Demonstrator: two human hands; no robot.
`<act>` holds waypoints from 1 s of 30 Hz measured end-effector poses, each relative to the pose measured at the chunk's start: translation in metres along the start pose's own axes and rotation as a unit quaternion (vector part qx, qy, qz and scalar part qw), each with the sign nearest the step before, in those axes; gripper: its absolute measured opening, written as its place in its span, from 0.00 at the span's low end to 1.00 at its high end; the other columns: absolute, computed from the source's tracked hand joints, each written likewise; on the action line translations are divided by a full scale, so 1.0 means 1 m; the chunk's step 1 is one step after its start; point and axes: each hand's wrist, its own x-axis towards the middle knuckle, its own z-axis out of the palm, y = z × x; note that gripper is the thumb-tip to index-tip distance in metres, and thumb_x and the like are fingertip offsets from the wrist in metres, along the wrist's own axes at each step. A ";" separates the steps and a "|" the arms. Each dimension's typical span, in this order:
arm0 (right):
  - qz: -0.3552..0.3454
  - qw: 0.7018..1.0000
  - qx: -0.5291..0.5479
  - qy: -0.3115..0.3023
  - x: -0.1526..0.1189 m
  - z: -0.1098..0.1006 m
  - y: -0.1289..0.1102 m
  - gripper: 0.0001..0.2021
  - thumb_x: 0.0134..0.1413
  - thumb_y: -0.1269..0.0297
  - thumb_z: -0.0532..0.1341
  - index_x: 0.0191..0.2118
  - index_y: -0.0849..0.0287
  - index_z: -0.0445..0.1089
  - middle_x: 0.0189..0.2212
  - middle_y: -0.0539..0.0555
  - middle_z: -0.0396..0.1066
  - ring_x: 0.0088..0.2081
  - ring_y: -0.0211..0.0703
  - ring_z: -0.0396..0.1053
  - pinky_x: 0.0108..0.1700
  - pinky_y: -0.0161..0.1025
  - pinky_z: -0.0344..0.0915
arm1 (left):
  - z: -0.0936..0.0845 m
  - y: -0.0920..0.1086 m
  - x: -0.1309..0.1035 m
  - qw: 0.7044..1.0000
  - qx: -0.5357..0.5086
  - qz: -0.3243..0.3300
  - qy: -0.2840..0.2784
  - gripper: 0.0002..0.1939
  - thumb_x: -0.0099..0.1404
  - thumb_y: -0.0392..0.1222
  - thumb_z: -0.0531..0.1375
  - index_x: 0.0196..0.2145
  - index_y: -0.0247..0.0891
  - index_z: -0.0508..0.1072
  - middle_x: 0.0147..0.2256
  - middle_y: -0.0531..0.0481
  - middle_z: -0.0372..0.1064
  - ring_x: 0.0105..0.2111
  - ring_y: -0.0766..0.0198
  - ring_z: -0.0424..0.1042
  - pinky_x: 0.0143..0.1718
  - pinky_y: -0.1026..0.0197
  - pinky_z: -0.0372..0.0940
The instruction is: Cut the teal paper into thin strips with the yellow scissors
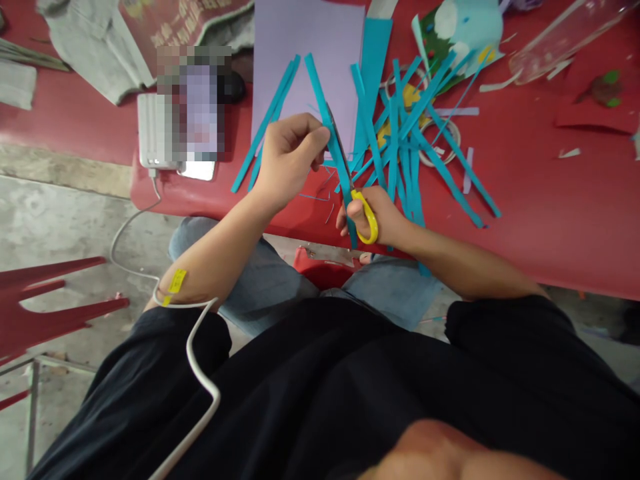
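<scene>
My left hand (pixel 295 157) pinches a blue paper strip (pixel 336 152) between thumb and fingers, above the near edge of the red table. The strip slants down toward my body. In my right hand (pixel 383 213) are scissors with a yellow handle (pixel 369 217); their blades lie along the strip's right side. Whether the blades are parted I cannot tell. Two or so cut strips (pixel 273 123) rest left of my left hand, partly on lilac paper (pixel 307 40). A loose heap of several blue strips (pixel 400 143) lies right of the scissors, some hanging over the table edge.
Rolls of tape (pixel 453 143) sit under the strip heap. A white power bank (pixel 153 130) with a cable stands at the left, by a blurred-out item. A clear plastic bottle (pixel 560 43) lies at the upper right. Red plastic chair parts (pixel 60 293) show at the left.
</scene>
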 end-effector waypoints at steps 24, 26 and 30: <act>-0.059 0.998 -0.013 -0.002 0.002 -0.003 0.025 0.45 0.62 0.15 0.52 0.31 0.58 0.78 0.27 0.58 0.78 0.29 0.48 0.81 0.30 0.41 0.76 | 0.014 -0.020 -0.007 1.000 0.023 0.016 -0.003 0.23 0.81 0.48 0.64 0.26 0.40 0.69 0.22 0.54 0.64 0.23 0.68 0.69 0.29 0.62 0.66; -0.051 0.999 -0.011 0.004 0.002 -0.002 0.025 0.45 0.61 0.15 0.53 0.30 0.57 0.78 0.27 0.57 0.78 0.29 0.47 0.81 0.30 0.40 0.76 | 0.014 -0.019 -0.007 1.000 0.020 0.020 -0.002 0.22 0.80 0.46 0.63 0.26 0.40 0.69 0.22 0.54 0.64 0.23 0.68 0.68 0.28 0.62 0.65; -0.037 0.999 0.006 0.011 0.001 -0.001 0.020 0.42 0.60 0.16 0.56 0.30 0.57 0.76 0.26 0.57 0.79 0.28 0.47 0.81 0.29 0.40 0.76 | 0.015 -0.016 -0.007 1.000 0.022 0.016 0.004 0.22 0.80 0.45 0.63 0.26 0.40 0.69 0.21 0.54 0.65 0.22 0.68 0.68 0.28 0.62 0.64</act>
